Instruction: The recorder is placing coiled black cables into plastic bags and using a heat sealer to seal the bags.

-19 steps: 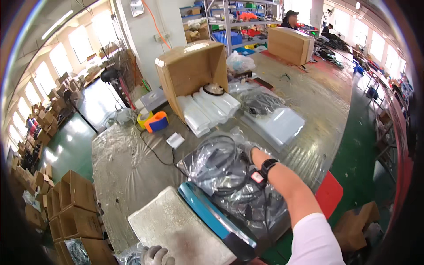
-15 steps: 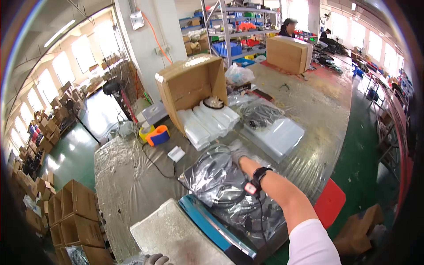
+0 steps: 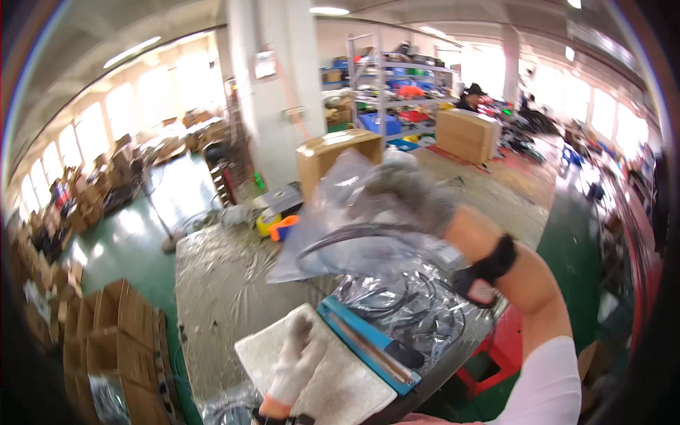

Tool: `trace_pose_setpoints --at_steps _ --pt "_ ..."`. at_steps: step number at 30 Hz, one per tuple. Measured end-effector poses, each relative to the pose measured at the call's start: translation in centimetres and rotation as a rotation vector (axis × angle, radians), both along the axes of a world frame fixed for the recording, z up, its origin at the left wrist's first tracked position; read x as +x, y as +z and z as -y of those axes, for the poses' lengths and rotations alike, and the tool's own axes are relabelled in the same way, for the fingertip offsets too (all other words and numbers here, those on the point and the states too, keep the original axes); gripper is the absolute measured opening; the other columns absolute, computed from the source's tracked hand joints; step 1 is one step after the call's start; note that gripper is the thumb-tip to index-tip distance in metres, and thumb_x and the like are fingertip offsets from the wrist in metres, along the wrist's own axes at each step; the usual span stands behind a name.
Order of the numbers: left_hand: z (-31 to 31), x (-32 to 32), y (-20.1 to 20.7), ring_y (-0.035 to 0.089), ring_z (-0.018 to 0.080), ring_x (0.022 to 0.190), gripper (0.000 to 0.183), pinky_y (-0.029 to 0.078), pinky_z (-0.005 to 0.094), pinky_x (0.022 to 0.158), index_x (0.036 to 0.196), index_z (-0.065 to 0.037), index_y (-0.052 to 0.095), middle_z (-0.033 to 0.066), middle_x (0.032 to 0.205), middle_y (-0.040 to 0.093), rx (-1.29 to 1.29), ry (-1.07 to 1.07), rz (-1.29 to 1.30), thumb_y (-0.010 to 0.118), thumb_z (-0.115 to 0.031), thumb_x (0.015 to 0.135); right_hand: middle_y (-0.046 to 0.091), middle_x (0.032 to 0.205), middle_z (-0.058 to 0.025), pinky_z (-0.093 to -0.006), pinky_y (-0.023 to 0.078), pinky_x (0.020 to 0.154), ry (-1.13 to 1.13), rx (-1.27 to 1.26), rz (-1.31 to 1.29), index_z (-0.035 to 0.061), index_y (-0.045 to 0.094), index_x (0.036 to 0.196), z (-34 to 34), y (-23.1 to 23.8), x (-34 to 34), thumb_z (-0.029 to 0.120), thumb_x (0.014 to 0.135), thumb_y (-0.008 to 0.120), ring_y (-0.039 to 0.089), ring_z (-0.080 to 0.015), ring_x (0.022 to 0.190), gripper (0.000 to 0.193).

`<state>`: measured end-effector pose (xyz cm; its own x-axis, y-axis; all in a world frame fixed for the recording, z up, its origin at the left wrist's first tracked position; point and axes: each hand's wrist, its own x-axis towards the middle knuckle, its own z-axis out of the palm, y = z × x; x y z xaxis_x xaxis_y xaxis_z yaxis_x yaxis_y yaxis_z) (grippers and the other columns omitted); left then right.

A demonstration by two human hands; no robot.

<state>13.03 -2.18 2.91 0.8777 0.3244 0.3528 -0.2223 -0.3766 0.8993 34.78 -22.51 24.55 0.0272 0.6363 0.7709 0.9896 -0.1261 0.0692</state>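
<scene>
My right hand (image 3: pixel 418 195), in a grey glove and blurred by motion, is closed on a clear plastic bag (image 3: pixel 340 248) with a black cable coiled inside. The bag hangs raised above the table. Low in the view, my left hand (image 3: pixel 297 361) wears a pale glove with its fingers stretched out and nothing in them. It is over a flat white slab (image 3: pixel 361 386). Beside the slab lies a long blue heat sealer (image 3: pixel 368 340) with a black end. Right behind the sealer is a pile of bagged cables (image 3: pixel 411 304). More bagged cable (image 3: pixel 230 414) shows below my left hand.
An opened carton (image 3: pixel 340 152) stands behind the raised bag, next to yellow and orange tape rolls (image 3: pixel 283 228). A red stool (image 3: pixel 496 354) is at the table's right side. Stacked cartons (image 3: pixel 117 333) stand on the floor at left. A person (image 3: pixel 471 97) is beyond a farther carton (image 3: pixel 467 134).
My right hand has lifted a bagged cable off the pile, up and toward me. My left hand has come further into view over the slab. The head view has tilted up.
</scene>
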Motion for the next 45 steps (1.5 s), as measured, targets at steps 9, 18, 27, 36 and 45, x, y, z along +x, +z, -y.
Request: trace_pose_setpoints --at_steps 9,18,27,36,45 --pt "-1.0 -4.6 7.7 0.046 0.0005 0.049 0.028 0.032 0.0152 0.040 0.104 -0.007 0.062 -0.0048 0.071 0.057 -0.805 -0.223 -0.124 0.052 -0.031 0.095 0.067 0.093 -0.0076 -0.0327 0.052 0.084 -0.070 0.122 -1.183 0.0007 0.065 0.099 4.5 -1.2 -11.0 0.007 0.083 0.060 0.064 -0.0182 0.091 0.018" --pt "-5.2 -4.5 5.0 0.054 0.0031 0.060 0.021 0.045 0.0211 0.053 0.090 0.000 0.068 -0.0036 0.069 0.062 -0.261 -0.013 -0.187 0.061 -0.020 0.091 0.065 0.074 -0.0028 -0.0239 0.050 0.056 -0.149 0.013 -1.832 0.0039 0.065 0.089 6.6 -13.4 -20.8 0.012 0.075 0.078 0.060 -0.0102 0.063 0.021" --pt "-3.4 7.1 -6.6 0.064 0.0289 0.076 0.029 0.048 0.0381 0.072 0.092 -0.015 0.071 0.0101 0.076 0.067 0.388 -0.210 -0.666 0.057 -0.039 0.085 0.062 0.073 -0.0015 -0.0249 0.050 0.061 -0.507 -0.575 -1.947 0.0052 0.065 0.094 7.9 -28.8 -20.1 0.035 0.087 0.066 0.060 -0.0111 0.066 0.030" --pt "1.2 11.1 -10.3 0.066 0.0248 0.079 0.030 0.050 0.0349 0.073 0.096 -0.016 0.071 0.0086 0.082 0.068 0.402 -0.289 -0.777 0.058 -0.041 0.086 0.060 0.113 -0.0107 -0.0298 0.047 0.085 -0.285 -0.231 -1.557 0.0035 0.049 0.127 3.5 -36.7 -5.8 0.013 0.075 0.074 0.059 -0.0182 0.098 0.058" --pt "-3.0 11.2 -9.0 0.061 0.0157 0.069 0.036 0.048 0.0294 0.069 0.098 -0.009 0.070 0.0059 0.074 0.066 -0.001 -0.137 -0.906 0.059 -0.042 0.088 0.062 0.105 -0.0082 -0.0313 0.047 0.079 -0.539 -0.084 -1.847 0.0017 0.054 0.121 -2.6 -35.7 1.2 0.034 0.095 0.049 0.058 -0.0170 0.089 0.042"
